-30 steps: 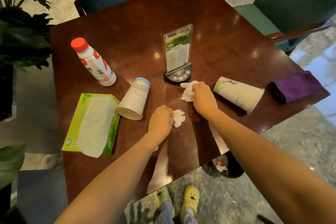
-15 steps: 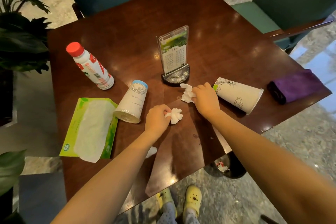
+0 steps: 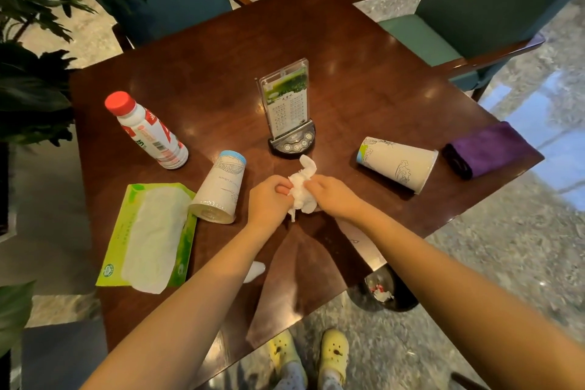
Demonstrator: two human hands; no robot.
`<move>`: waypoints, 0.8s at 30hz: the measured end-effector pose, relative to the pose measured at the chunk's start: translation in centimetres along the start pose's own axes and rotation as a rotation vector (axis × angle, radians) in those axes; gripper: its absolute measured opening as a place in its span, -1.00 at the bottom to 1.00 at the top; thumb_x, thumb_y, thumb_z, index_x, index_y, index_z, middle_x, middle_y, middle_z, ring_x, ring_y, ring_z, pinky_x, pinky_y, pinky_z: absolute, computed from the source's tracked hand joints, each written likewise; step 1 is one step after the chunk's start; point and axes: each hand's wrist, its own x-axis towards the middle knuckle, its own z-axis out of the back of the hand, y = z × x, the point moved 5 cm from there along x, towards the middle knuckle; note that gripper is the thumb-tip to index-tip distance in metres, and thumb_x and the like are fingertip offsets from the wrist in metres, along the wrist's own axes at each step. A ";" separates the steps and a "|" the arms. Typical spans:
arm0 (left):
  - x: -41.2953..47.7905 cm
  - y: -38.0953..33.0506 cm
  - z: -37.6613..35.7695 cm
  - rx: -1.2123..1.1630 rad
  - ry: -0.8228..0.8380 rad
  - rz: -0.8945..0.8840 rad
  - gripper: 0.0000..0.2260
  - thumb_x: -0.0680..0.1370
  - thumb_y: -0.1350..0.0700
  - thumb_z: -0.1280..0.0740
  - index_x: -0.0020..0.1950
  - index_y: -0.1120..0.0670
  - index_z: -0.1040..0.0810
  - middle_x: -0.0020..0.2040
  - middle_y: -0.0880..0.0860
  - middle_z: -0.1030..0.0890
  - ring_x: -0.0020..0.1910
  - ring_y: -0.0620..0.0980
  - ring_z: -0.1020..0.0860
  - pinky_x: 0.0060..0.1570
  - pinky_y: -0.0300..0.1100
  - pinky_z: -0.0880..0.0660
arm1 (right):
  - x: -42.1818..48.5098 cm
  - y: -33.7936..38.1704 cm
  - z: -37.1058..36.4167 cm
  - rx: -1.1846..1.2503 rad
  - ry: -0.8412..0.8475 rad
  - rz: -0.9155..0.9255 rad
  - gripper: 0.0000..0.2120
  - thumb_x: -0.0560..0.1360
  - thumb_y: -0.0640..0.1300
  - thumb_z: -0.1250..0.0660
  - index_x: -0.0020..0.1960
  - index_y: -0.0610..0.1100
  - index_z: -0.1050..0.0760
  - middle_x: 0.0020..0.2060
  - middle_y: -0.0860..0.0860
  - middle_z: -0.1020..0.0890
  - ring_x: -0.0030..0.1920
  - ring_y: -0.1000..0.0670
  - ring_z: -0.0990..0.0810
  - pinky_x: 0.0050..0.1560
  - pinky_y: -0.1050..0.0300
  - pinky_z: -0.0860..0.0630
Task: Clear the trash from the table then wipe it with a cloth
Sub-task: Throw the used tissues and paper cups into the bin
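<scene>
Crumpled white tissues (image 3: 303, 187) are bunched together between my two hands at the middle of the dark wooden table (image 3: 364, 79). My left hand (image 3: 269, 199) grips the bunch from the left and my right hand (image 3: 329, 195) from the right. Two paper cups lie on their sides: one (image 3: 220, 188) left of my hands, the other (image 3: 397, 163) to the right. A white bottle with a red cap (image 3: 147, 131) lies at the left. A folded purple cloth (image 3: 489, 149) rests at the table's right corner.
A green tissue pack (image 3: 148, 233) lies at the near left edge. A menu stand (image 3: 289, 111) is upright just beyond my hands. A dark bin (image 3: 387, 290) with trash sits on the floor under the near right edge. Chairs stand behind; plants at left.
My hands, each holding a separate tissue wad a second ago, have come together, and the two wads are now pressed into one bunch between them.
</scene>
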 end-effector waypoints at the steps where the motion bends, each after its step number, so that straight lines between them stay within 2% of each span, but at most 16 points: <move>1: 0.0 -0.2 -0.1 -0.020 0.000 -0.003 -0.83 0.35 0.31 -0.33 -0.12 0.11 -0.60 -0.29 -0.05 -0.57 -0.27 -0.10 -0.53 -0.20 -0.31 -0.47 | -0.3 0.2 0.0 0.069 0.013 -0.013 -0.71 0.60 -0.02 -0.11 -0.09 -0.16 -0.52 -0.16 -0.06 -0.56 -0.13 -0.01 -0.50 -0.21 0.18 -0.32; 3: -0.2 -0.7 -0.2 -0.067 0.009 -0.013 -0.82 0.36 0.31 -0.33 -0.12 0.08 -0.59 -0.30 -0.10 -0.57 -0.29 -0.15 -0.53 -0.28 -0.47 -0.44 | -0.6 0.2 0.4 0.108 0.004 -0.011 -0.75 0.55 0.08 -0.21 -0.23 -0.01 -0.49 -0.26 0.06 -0.55 -0.24 0.11 -0.49 -0.31 0.40 -0.38; 5: -0.3 -1.3 -0.5 -0.135 0.065 -0.037 -0.82 0.37 0.30 -0.36 -0.09 0.08 -0.59 -0.24 -0.03 -0.62 -0.24 -0.12 -0.58 -0.19 -0.42 -0.49 | -0.6 -0.2 1.1 0.057 -0.026 -0.026 -0.77 0.49 0.03 -0.31 -0.28 -0.02 -0.40 -0.29 0.08 -0.46 -0.25 0.11 -0.42 -0.33 0.36 -0.33; 7: -0.4 -1.9 -0.7 -0.219 0.150 -0.034 -0.80 0.38 0.29 -0.40 -0.05 0.07 -0.59 -0.15 0.03 -0.67 -0.15 -0.06 -0.64 -0.08 -0.28 -0.55 | -0.5 -0.9 2.0 0.057 -0.066 -0.045 -0.78 0.46 -0.05 -0.36 -0.20 -0.20 -0.46 -0.25 -0.02 -0.47 -0.21 0.06 -0.41 -0.26 0.25 -0.32; 8: -0.4 -2.2 -0.8 -0.253 0.189 -0.023 -0.78 0.38 0.28 -0.40 -0.02 0.05 -0.59 -0.12 0.03 -0.68 -0.12 -0.05 -0.65 -0.05 -0.26 -0.56 | -0.5 -1.1 2.5 0.068 -0.091 -0.043 -0.77 0.45 -0.08 -0.37 -0.18 -0.26 -0.47 -0.28 -0.02 -0.47 -0.24 0.07 -0.41 -0.28 0.28 -0.31; 10: -0.4 -2.8 -1.0 -0.292 0.247 -0.002 -0.75 0.39 0.27 -0.40 0.02 0.03 -0.59 -0.08 0.05 -0.69 -0.08 -0.04 -0.66 -0.01 -0.22 -0.56 | -0.8 -1.6 3.3 0.100 -0.128 -0.046 -0.80 0.44 -0.09 -0.39 -0.15 -0.24 -0.52 -0.29 0.01 -0.50 -0.27 0.10 -0.42 -0.31 0.35 -0.32; 12: -0.4 -3.6 -1.3 -0.353 0.298 0.002 -0.77 0.42 0.28 -0.37 -0.02 0.00 -0.59 -0.08 0.09 -0.69 -0.07 0.01 -0.66 -0.02 -0.17 -0.58 | -1.3 -2.0 4.0 0.114 -0.144 -0.035 -0.74 0.45 -0.10 -0.38 0.04 -0.27 -0.56 -0.16 -0.02 -0.54 -0.14 0.06 -0.47 -0.14 0.26 -0.37; 13: -0.4 -4.0 -1.6 -0.386 0.321 0.005 -0.78 0.44 0.29 -0.35 -0.04 -0.01 -0.59 -0.09 0.12 -0.68 -0.08 0.02 -0.66 -0.05 -0.15 -0.60 | -1.6 -2.3 4.5 0.110 -0.151 -0.036 -0.73 0.45 -0.10 -0.37 0.07 -0.26 -0.56 -0.13 -0.03 -0.54 -0.10 0.04 -0.48 -0.09 0.20 -0.38; 15: 0.0 -4.9 -2.4 -0.401 0.355 0.020 -0.80 0.46 0.31 -0.32 -0.05 0.03 -0.59 -0.06 0.18 -0.66 -0.09 0.04 -0.66 -0.07 -0.12 -0.62 | -2.5 -2.8 5.5 0.105 -0.166 -0.026 -0.89 0.46 -0.12 -0.35 -0.11 -0.17 -0.56 -0.23 -0.02 -0.55 -0.15 0.02 -0.48 -0.13 0.22 -0.40; 16: 0.4 -5.4 -3.0 -0.385 0.361 0.030 -0.82 0.48 0.30 -0.29 -0.03 0.07 -0.59 -0.04 0.20 -0.65 -0.09 0.04 -0.65 -0.06 -0.08 -0.62 | -3.0 -3.3 6.2 0.105 -0.182 -0.029 -0.91 0.47 -0.12 -0.35 -0.19 -0.11 -0.52 -0.26 0.03 -0.52 -0.17 0.03 -0.46 -0.19 0.30 -0.37; 18: 1.6 -6.3 -4.2 -0.307 0.336 0.023 -0.81 0.52 0.31 -0.21 0.02 0.10 -0.56 0.02 0.19 -0.63 -0.08 0.05 -0.63 0.01 0.03 -0.60 | -4.3 -4.9 7.7 0.105 -0.214 -0.061 -0.94 0.48 -0.11 -0.35 -0.10 -0.03 -0.46 -0.14 0.09 -0.47 -0.06 0.06 -0.42 -0.21 0.37 -0.30; 19: 2.3 -6.9 -4.9 -0.253 0.313 -0.013 -0.77 0.53 0.33 -0.18 0.05 0.10 -0.55 0.08 0.19 -0.61 -0.03 0.06 -0.61 0.06 0.03 -0.57 | -5.1 -5.9 8.3 0.111 -0.228 -0.090 -0.88 0.47 -0.09 -0.35 -0.09 0.00 -0.40 -0.12 0.10 -0.44 -0.06 0.09 -0.41 -0.23 0.38 -0.31; 22: 4.2 -10.2 -7.7 0.079 0.293 -0.291 -0.60 0.50 0.33 -0.20 0.32 0.11 -0.42 0.33 0.11 -0.48 0.28 0.05 -0.47 0.23 -0.21 -0.36 | -8.1 -9.1 10.3 0.155 -0.277 -0.179 -0.69 0.44 -0.03 -0.39 -0.30 0.14 -0.25 -0.31 0.21 -0.31 -0.29 0.21 -0.31 -0.33 0.33 -0.27; 24: 4.9 -12.2 -10.9 0.319 0.400 -0.456 -0.42 0.49 0.20 -0.32 0.47 0.05 -0.21 0.49 0.07 -0.27 0.46 0.04 -0.23 0.38 -0.12 -0.19 | -10.4 -11.3 11.3 0.163 -0.325 -0.223 -0.73 0.43 -0.05 -0.40 -0.33 0.04 -0.33 -0.33 0.15 -0.35 -0.31 0.18 -0.32 -0.31 0.31 -0.23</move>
